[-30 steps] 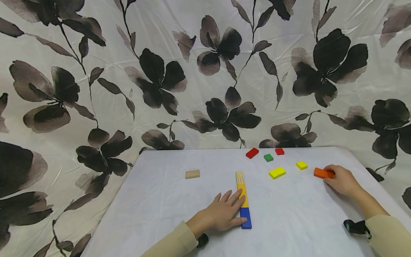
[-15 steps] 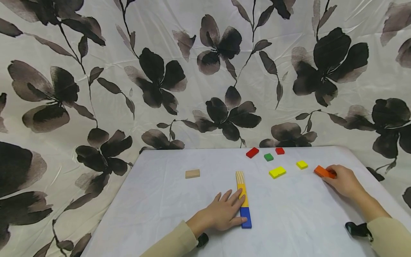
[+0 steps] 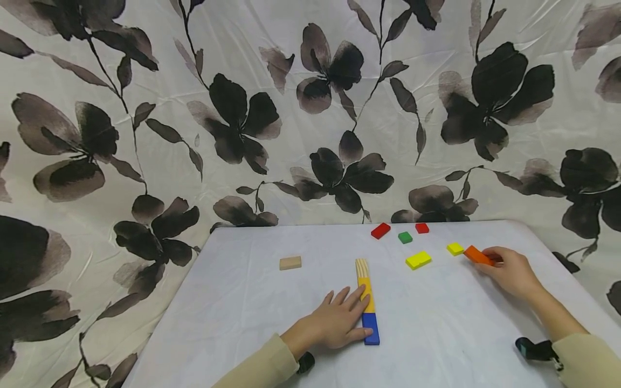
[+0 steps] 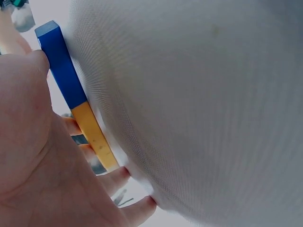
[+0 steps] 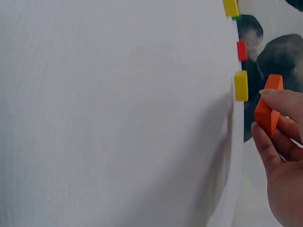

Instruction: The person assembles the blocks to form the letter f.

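Orange block [image 3: 477, 255] sits pinched in the right hand [image 3: 509, 271], thumb and fingers curled round its near end, over the right side of the counter [image 3: 271, 302]. It looks tilted and lifted off the cloth, and the right wrist view backs that up: the block [image 5: 268, 106] stands edge-on between the fingertips [image 5: 279, 99]. Its long axis runs from the grip out toward the person's left, the free end just beside the small yellow block [image 3: 455, 248].

Over to the left hand [image 3: 339, 323]: fingers straight and relaxed, lying flat against the side of a row of blocks laid end to end, namely a plain wooden one [image 3: 361, 267] farthest out, a yellow one [image 3: 366, 293] in the middle and a blue one [image 3: 371, 327] nearest the person. That row points straight away from the person, lying crosswise to the orange block's long axis. The row lies well apart from the right hand, to its left.

Beyond that lie a larger yellow block [image 3: 419, 260], a green one [image 3: 405, 237], two red ones [image 3: 380, 230] [image 3: 422, 228], and a tan block [image 3: 290, 262] alone on the left.
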`<action>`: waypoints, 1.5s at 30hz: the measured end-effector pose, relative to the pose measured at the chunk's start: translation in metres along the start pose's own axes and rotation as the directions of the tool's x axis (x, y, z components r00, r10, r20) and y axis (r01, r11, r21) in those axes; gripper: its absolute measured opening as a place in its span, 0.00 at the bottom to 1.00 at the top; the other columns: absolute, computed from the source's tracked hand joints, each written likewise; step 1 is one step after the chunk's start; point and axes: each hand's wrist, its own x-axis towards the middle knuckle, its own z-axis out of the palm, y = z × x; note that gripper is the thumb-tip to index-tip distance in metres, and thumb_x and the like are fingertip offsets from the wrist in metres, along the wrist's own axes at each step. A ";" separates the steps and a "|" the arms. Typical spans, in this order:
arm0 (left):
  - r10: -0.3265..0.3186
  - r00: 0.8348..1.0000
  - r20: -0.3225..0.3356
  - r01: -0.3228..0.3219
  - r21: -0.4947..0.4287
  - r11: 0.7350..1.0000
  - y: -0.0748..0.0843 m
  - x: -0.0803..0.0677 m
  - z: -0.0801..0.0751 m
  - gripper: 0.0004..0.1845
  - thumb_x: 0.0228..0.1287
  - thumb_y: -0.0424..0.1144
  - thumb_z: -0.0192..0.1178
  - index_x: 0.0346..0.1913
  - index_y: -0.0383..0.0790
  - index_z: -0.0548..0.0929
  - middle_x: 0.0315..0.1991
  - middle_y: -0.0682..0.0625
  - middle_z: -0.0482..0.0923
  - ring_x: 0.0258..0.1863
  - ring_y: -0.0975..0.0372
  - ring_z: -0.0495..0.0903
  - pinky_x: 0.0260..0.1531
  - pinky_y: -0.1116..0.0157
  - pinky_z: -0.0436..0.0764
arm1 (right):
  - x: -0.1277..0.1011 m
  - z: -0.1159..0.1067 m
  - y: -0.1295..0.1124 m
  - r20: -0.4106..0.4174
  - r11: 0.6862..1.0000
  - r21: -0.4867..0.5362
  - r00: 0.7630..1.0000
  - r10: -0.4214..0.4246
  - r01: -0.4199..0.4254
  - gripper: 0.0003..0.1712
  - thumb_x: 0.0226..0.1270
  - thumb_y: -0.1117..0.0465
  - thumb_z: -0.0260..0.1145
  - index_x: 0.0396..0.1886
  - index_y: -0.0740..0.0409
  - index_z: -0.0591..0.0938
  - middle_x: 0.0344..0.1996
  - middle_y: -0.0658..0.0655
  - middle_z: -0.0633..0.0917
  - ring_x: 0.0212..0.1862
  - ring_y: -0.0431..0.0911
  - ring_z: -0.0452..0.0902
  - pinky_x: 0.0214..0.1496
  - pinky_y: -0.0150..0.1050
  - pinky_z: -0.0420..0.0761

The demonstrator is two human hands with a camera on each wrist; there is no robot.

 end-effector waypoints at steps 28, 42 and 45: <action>-0.007 1.000 0.001 0.007 -0.005 1.000 0.000 0.000 0.000 0.44 0.73 0.74 0.35 0.83 0.54 0.51 0.84 0.54 0.39 0.82 0.49 0.46 0.73 0.38 0.58 | 0.006 0.019 -0.056 0.030 0.992 0.099 0.997 -0.075 0.072 0.27 0.66 0.62 0.74 0.58 0.74 0.78 0.54 0.75 0.81 0.49 0.65 0.84 0.52 0.57 0.84; -0.004 1.000 0.002 0.004 -0.003 1.000 0.000 -0.001 -0.001 0.44 0.74 0.73 0.35 0.83 0.53 0.51 0.85 0.53 0.39 0.82 0.49 0.46 0.73 0.38 0.57 | 0.008 0.027 -0.071 0.016 0.989 0.092 0.993 -0.117 0.115 0.25 0.66 0.62 0.74 0.58 0.70 0.80 0.51 0.72 0.84 0.45 0.58 0.83 0.48 0.46 0.86; -0.003 1.000 0.001 0.003 -0.001 1.000 0.001 -0.001 -0.001 0.44 0.74 0.73 0.35 0.83 0.53 0.51 0.85 0.53 0.39 0.82 0.49 0.47 0.73 0.38 0.57 | 0.008 0.029 -0.074 0.017 0.988 0.090 0.992 -0.125 0.123 0.26 0.66 0.63 0.75 0.60 0.69 0.80 0.50 0.71 0.84 0.45 0.57 0.83 0.48 0.43 0.86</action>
